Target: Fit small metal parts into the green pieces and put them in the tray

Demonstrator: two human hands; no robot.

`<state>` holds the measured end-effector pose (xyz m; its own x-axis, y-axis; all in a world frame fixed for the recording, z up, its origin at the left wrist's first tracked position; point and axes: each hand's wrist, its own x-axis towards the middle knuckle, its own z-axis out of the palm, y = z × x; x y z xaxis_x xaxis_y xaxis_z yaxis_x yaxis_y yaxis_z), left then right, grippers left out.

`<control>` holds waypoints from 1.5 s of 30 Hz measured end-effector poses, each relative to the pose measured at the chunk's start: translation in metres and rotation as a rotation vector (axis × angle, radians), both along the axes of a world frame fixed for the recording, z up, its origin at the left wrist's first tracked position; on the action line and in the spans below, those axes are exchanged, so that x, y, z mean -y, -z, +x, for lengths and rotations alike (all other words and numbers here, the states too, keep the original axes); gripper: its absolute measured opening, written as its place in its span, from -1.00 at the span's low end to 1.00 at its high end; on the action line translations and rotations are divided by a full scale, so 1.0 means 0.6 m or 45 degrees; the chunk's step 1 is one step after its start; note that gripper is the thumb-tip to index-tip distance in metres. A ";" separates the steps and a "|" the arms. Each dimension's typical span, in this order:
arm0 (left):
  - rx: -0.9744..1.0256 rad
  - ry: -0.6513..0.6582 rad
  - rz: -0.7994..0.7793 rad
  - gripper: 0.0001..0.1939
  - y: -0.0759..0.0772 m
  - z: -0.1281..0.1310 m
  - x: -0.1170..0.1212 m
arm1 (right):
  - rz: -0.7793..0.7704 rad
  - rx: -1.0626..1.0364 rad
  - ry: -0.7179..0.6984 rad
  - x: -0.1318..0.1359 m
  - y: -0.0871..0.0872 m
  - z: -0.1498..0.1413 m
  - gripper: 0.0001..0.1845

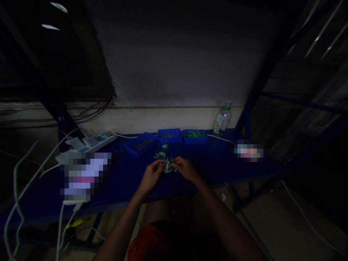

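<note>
A small clear plastic bag (168, 166) with pale little parts inside is held between my two hands over the blue table. My left hand (151, 177) pinches its left side with thumb and fingers. On the right edge, the fingers of my right hand (186, 168) are closed on the same bag. Just beyond lie more small filled bags (160, 154), touching or overlapping. Behind them stand three blue bins: a left bin (146, 148) with brass-coloured small parts, a middle bin (170, 140) with thin metal pieces, and a right bin (195, 141) with green plastic pieces.
A clear bottle (222, 119) stands by the wall at the back right. On the left a white power strip (94, 144) with plugs and white cables (16, 181) lies on the blue table (122, 185). Two blurred-out items rest left and right. The light is dim.
</note>
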<state>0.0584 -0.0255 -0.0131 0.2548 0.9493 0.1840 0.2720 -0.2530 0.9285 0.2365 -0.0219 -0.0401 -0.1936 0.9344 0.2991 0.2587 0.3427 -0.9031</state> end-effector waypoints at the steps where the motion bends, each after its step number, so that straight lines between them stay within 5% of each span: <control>1: 0.000 0.006 0.000 -0.60 0.000 0.001 0.000 | 0.008 -0.004 0.005 0.001 -0.001 0.000 -0.82; 20: 0.053 0.081 -0.052 -0.63 0.004 0.001 0.001 | 0.001 -0.090 -0.040 -0.005 0.006 -0.001 -0.84; 32: -0.128 -0.120 0.235 -0.73 -0.001 -0.001 0.001 | 0.076 0.014 0.095 -0.011 0.008 0.000 -0.81; 35: -0.141 -0.117 0.141 -0.69 -0.002 -0.003 0.001 | 0.194 0.086 0.167 -0.011 0.005 -0.001 -0.83; 45: -0.125 -0.075 0.097 -0.66 -0.005 -0.002 0.007 | 0.122 0.107 0.124 -0.004 0.002 0.001 -0.81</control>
